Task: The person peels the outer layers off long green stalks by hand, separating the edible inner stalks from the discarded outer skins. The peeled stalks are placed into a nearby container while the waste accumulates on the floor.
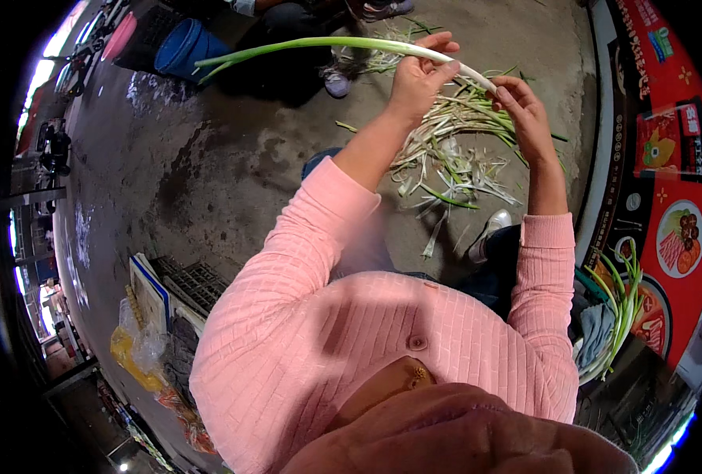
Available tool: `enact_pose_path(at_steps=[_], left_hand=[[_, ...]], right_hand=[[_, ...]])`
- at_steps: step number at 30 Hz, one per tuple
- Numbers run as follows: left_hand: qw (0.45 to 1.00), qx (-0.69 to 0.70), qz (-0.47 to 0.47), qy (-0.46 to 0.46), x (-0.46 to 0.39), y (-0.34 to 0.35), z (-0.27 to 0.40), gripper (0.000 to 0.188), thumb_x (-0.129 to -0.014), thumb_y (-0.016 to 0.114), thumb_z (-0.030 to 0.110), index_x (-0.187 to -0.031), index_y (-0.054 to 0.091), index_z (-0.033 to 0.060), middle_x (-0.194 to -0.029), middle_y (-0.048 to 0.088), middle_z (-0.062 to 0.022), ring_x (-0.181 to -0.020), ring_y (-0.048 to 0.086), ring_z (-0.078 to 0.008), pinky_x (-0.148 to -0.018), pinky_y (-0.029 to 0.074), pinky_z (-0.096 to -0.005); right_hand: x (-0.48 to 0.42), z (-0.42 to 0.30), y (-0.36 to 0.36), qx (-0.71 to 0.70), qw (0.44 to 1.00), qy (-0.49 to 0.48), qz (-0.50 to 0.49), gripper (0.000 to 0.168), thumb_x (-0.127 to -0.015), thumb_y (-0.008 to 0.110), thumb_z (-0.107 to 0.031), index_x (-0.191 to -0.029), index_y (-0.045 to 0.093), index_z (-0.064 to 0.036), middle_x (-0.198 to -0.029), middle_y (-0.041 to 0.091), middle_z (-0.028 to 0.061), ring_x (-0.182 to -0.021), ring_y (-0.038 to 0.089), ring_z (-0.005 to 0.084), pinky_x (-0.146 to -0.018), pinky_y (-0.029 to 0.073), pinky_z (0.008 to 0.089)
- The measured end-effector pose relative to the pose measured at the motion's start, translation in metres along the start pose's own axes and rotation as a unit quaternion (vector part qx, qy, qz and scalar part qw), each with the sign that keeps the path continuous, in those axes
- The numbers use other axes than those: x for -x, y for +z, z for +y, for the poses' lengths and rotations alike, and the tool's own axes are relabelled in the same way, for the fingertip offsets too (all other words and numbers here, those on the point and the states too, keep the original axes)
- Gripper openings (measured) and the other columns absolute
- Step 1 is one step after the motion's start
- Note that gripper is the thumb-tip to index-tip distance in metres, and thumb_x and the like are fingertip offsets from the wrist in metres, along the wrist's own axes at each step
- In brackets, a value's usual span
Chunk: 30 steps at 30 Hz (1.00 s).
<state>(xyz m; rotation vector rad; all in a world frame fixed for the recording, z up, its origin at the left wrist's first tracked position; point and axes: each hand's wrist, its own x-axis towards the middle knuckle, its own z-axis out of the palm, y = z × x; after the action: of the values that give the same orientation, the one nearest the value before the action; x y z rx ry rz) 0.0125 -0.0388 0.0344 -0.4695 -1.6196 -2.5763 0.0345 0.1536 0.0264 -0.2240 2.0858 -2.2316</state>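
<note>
A long scallion (303, 43) stretches across both of my hands, its green leaves pointing left and its white end at the right. My left hand (415, 83) grips it along the white stalk, with some fingers lifted. At the white tip, my right hand (524, 109) pinches it between thumb and fingers. Beneath my hands, a pile of scallions (463, 118) lies on the concrete floor. Stripped skins and leaf scraps (454, 172) are scattered on the near side of that pile.
Another person's shoe (336, 83) stands beyond the pile, near a blue bucket (186, 50). At my right, a bunch of scallions (623, 308) lies beside a red panel (682, 178) with food pictures. Plastic bags (137, 355) are at my left.
</note>
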Motion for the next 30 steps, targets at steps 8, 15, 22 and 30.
enact_pose_path(at_steps=[8, 15, 22, 30], left_hand=[[0.996, -0.036, -0.063, -0.056, 0.008, 0.007, -0.013, 0.018, -0.085, 0.057, 0.002, -0.102, 0.056, -0.0021, -0.096, 0.063, -0.0109, -0.086, 0.061, -0.0152, -0.076, 0.05, -0.0257], [0.957, -0.237, -0.16, 0.038, 0.018, 0.014, -0.043, 0.016, -0.078, 0.056, 0.002, -0.093, 0.062, 0.0029, -0.085, 0.065, -0.0095, -0.079, 0.062, -0.0193, -0.072, 0.049, -0.0314], [0.914, -0.366, -0.177, -0.002, 0.025, 0.021, -0.046, 0.017, -0.079, 0.057, 0.006, -0.095, 0.06, -0.0004, -0.084, 0.064, -0.0072, -0.076, 0.06, -0.0171, -0.069, 0.048, -0.0311], [0.919, -0.359, -0.155, -0.05, 0.028, 0.019, -0.048, 0.017, -0.077, 0.058, 0.011, -0.091, 0.065, 0.0048, -0.077, 0.064, -0.0152, -0.072, 0.063, -0.0262, -0.067, 0.048, -0.037]], right_hand=[[-0.003, 0.007, 0.01, 0.149, 0.966, -0.182, 0.106, 0.015, -0.082, 0.065, -0.015, -0.092, 0.064, -0.004, -0.095, 0.063, 0.0034, -0.092, 0.057, 0.0141, -0.082, 0.043, 0.0266], [0.002, -0.008, 0.035, 0.293, 0.894, -0.322, 0.103, 0.026, -0.064, 0.078, -0.014, -0.085, 0.065, -0.005, -0.091, 0.063, 0.0046, -0.086, 0.058, 0.0193, -0.076, 0.045, 0.0288], [0.008, -0.006, 0.03, 0.207, 0.945, -0.243, 0.067, 0.016, -0.069, 0.076, -0.011, -0.08, 0.067, -0.002, -0.083, 0.062, 0.0046, -0.078, 0.058, 0.0133, -0.071, 0.046, 0.0251], [0.002, 0.009, 0.019, 0.096, 0.986, -0.138, 0.011, 0.013, -0.084, 0.063, -0.013, -0.087, 0.065, 0.0, -0.082, 0.061, 0.0003, -0.075, 0.055, 0.0064, -0.065, 0.044, 0.0202]])
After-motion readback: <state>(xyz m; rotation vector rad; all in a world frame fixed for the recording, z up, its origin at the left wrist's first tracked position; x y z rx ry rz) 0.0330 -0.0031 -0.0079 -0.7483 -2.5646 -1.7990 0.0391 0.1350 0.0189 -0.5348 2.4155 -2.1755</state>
